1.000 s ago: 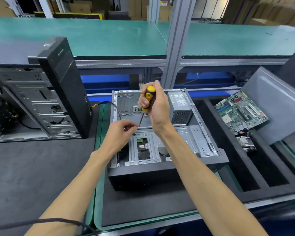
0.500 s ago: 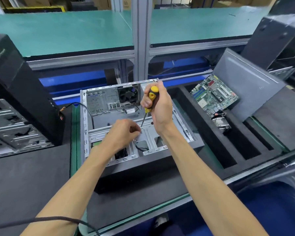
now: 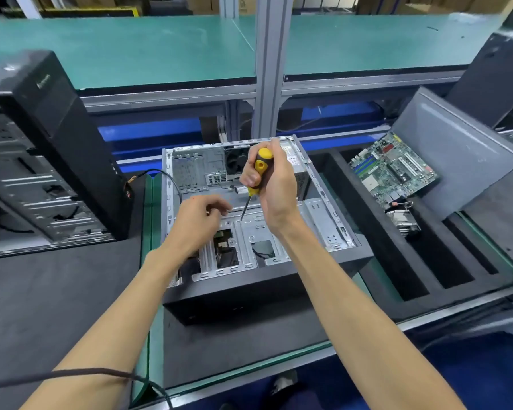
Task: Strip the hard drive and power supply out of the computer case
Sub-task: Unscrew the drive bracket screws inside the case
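The open computer case [image 3: 249,279] lies on its side in the middle of the bench. My right hand [image 3: 276,190] grips a yellow and black screwdriver [image 3: 259,165], held nearly upright with its tip on the metal drive cage [image 3: 255,232]. My left hand [image 3: 199,220] sits just left of the tip with its fingers pinched together; anything between them is too small to tell. The hard drive [image 3: 225,247] shows through an opening in the cage. In the far right corner the power supply [image 3: 302,176] is mostly hidden behind my right hand.
A second black case [image 3: 57,137] stands at the left beside its bare chassis. At the right, a motherboard [image 3: 391,170], a heat sink [image 3: 403,223] and a grey side panel [image 3: 456,149] rest in a slotted foam tray [image 3: 382,241]. A black cable [image 3: 71,374] crosses my left forearm.
The view swung right and then partly back. Both hands stay at the drive cage, screwdriver still upright; the left fingers have drawn slightly back from the tip.
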Demonstrator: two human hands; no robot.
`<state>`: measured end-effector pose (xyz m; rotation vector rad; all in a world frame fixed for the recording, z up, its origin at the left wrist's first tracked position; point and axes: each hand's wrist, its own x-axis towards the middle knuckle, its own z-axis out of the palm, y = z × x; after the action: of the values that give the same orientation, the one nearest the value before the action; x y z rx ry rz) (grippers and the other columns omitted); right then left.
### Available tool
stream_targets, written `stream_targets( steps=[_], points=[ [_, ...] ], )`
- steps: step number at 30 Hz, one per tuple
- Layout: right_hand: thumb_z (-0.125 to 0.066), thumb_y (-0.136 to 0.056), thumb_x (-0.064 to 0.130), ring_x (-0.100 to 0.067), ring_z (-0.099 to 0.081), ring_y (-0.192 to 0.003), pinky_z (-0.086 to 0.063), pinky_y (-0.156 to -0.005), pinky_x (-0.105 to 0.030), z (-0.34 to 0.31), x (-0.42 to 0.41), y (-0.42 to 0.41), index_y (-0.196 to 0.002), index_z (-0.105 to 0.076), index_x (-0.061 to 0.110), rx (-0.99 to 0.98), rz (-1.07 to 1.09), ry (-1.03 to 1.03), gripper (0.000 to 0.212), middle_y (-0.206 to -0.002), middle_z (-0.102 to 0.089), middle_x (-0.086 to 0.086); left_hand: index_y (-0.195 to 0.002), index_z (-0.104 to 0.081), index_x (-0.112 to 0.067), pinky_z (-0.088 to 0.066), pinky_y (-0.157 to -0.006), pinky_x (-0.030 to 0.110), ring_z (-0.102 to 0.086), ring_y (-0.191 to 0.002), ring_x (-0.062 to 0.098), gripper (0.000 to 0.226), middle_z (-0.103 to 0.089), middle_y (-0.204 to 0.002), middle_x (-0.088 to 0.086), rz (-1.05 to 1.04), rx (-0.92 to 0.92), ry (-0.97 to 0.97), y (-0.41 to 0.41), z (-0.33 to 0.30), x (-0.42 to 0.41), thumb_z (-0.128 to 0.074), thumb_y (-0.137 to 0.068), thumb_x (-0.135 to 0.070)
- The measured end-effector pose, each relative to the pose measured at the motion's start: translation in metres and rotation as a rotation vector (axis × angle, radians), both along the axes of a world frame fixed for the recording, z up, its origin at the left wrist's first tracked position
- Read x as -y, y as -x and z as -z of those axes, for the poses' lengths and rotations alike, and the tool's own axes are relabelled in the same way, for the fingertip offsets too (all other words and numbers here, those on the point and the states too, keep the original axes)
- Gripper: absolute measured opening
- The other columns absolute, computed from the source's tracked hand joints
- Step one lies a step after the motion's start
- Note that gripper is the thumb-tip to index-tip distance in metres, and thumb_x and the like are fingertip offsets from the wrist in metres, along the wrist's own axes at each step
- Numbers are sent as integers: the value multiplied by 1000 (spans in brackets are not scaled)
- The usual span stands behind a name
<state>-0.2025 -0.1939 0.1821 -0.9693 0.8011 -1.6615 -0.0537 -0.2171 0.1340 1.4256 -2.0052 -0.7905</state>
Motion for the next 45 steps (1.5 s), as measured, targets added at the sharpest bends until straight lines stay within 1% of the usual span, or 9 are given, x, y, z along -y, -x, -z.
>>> stream_targets(
  steps=[6, 14, 20, 24, 29, 35, 38, 40, 45],
  points=[
    [-38, -105, 41, -16, -32, -54, -30, -56, -31, 5, 0, -32, -69, -55, 23, -106, -95, -52, 45, -55, -40, 3, -95, -76, -14, -50, -86, 28, -62, -92, 9, 39, -71, -91, -5, -75, -7, 92, -33, 15, -15, -46, -85, 9],
    [-37, -106, 35, -14, -29, -50, -30, -50, -26, 9, -9, -39, -68, -52, 18, -147, -111, -82, 44, -53, -36, 4, -100, -75, -17, -43, -95, 44, -55, -100, 19, 38, -71, -100, -3, -36, 49, 171, -31, 24, -27, -48, -88, 6],
    [-35, -107, 33, -14, -31, -51, -32, -52, -27, 8, -12, -30, -69, -53, 18, -154, -53, -86, 45, -54, -37, 2, -104, -74, -22, -33, -103, 39, -53, -109, 19, 33, -68, -108, -4, -20, 105, 161, -18, 28, -34, -53, -89, -1],
    [-35, -108, 33, -15, -30, -51, -31, -52, -27, 9, -14, -30, -72, -51, 15, -174, -34, -105, 43, -55, -35, 1, -105, -74, -24, -29, -99, 33, -50, -112, 18, 33, -65, -112, -5, -18, 156, 171, -15, 30, -37, -53, -88, -4],
    [-35, -103, 35, -13, -30, -48, -30, -49, -25, 6, -15, -30, -63, -51, 21, -256, -110, -79, 45, -52, -36, 4, -105, -74, -25, -21, -92, 24, -50, -115, 18, 34, -62, -116, -8, -13, 214, 188, -13, 31, -39, -54, -88, -4],
    [-35, -101, 33, -13, -32, -51, -31, -50, -23, 2, -15, -24, -71, -46, 13, -333, -188, -80, 38, -53, -36, 6, -109, -73, -13, -32, -98, 36, -53, -117, 28, 40, -62, -122, 2, -62, 188, 191, -3, 36, -54, -53, -81, 7],
    [-40, -103, 41, -12, -34, -56, -34, -53, -22, 2, -18, -24, -88, -43, 13, -389, -183, -85, 32, -59, -38, 8, -109, -73, -9, -40, -102, 45, -57, -115, 33, 42, -64, -123, 7, -67, 218, 230, -3, 38, -59, -53, -78, 10],
    [-43, -105, 36, -11, -36, -58, -37, -55, -20, 2, -19, -21, -94, -38, 13, -391, -172, -82, 26, -64, -40, 7, -110, -73, -9, -42, -102, 47, -58, -112, 34, 42, -64, -124, 8, -81, 247, 254, -2, 39, -62, -54, -77, 11],
    [-40, -108, 29, -11, -52, -68, -47, -62, -20, 5, -19, -6, -93, -54, 12, -370, -175, -75, 27, -77, -55, 1, -110, -73, -11, -42, -103, 43, -58, -113, 29, 40, -65, -127, 3, -121, 289, 266, 1, 36, -65, -55, -79, 6]
  ],
)
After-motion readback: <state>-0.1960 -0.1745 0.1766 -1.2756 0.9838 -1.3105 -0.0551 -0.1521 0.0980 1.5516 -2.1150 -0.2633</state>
